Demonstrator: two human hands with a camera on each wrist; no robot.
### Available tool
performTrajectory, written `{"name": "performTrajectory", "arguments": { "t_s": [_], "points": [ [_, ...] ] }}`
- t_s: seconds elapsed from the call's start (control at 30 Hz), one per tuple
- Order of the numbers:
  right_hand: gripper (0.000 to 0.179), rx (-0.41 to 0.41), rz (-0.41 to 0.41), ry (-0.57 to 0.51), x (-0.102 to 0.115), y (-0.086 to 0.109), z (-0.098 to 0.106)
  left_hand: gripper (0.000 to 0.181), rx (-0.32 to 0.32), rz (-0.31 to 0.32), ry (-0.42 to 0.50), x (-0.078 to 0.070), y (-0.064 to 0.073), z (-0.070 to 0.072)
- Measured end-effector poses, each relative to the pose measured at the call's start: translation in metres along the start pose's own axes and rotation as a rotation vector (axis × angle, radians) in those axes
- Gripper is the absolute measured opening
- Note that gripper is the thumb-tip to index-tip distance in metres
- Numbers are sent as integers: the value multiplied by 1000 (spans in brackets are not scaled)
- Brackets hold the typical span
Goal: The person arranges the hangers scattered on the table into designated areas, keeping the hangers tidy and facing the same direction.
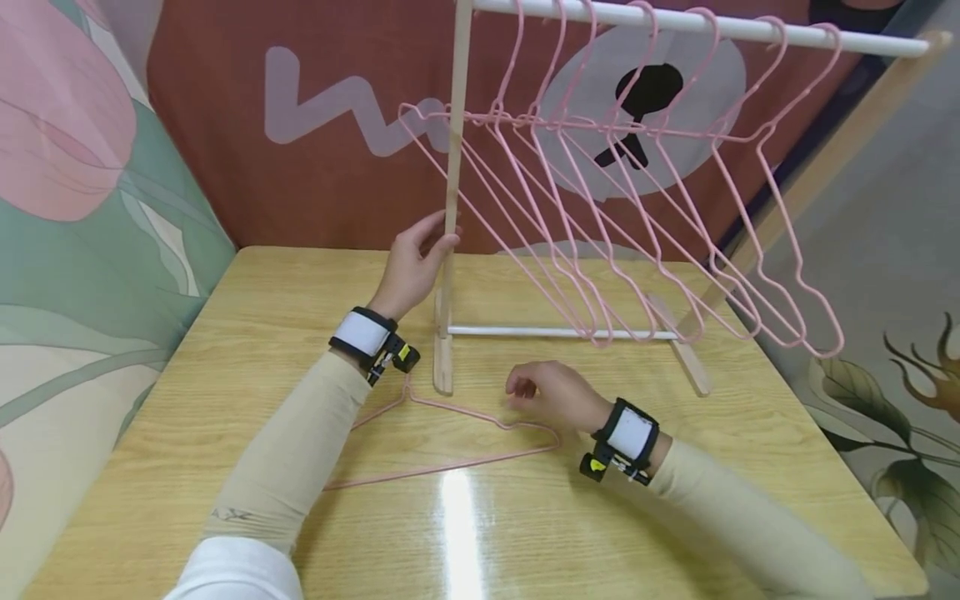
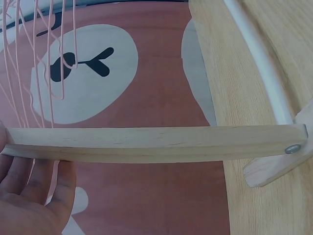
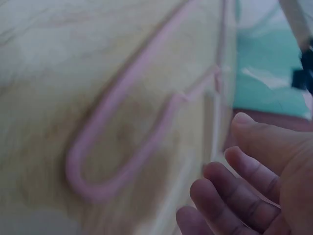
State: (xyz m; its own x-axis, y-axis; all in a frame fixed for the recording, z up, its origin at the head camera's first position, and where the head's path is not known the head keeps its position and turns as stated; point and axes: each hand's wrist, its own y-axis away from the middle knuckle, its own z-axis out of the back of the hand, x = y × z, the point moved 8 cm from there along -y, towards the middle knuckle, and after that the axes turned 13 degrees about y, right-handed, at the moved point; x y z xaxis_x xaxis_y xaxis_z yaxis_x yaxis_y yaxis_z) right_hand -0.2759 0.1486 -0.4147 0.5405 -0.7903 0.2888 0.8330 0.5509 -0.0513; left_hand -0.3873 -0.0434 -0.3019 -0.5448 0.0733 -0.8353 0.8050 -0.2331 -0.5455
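Note:
My left hand point(image 1: 411, 260) holds the near wooden post point(image 1: 455, 125) of a clothes rack, with the thumb in front and the fingers behind. In the left wrist view those fingers point(image 2: 63, 183) show beneath the post point(image 2: 161, 143). Several pink hangers point(image 1: 767, 129) hang from the rack's white top rail point(image 1: 675, 23). One more pink hanger point(image 1: 457, 465) lies flat on the table, partly hidden by my left forearm. Over the table by that hanger's right end, my right hand point(image 1: 558, 393) has loosely bent fingers and holds nothing.
The rack stands on wooden feet point(image 1: 443, 367) joined by a white lower bar point(image 1: 517, 332). A slanted post point(image 1: 817, 167) carries the rail's right end. Behind the wooden table point(image 1: 187, 433) hangs a red-brown printed backdrop point(image 1: 337, 192), with patterned cloths at both sides.

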Motion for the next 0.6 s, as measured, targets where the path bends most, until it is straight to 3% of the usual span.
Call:
{"name": "performTrajectory", "arguments": {
  "t_s": [0.2,0.33,0.6],
  "points": [
    [13,60,27,66,17,-8,-26,41,3,-7,10,0,1,1],
    [13,52,65,92,23,-10,-31,41,1,-17,14,-1,1,2],
    [14,84,57,110,24,-12,-37,41,-1,-18,7,-2,2,3]
  ]
}}
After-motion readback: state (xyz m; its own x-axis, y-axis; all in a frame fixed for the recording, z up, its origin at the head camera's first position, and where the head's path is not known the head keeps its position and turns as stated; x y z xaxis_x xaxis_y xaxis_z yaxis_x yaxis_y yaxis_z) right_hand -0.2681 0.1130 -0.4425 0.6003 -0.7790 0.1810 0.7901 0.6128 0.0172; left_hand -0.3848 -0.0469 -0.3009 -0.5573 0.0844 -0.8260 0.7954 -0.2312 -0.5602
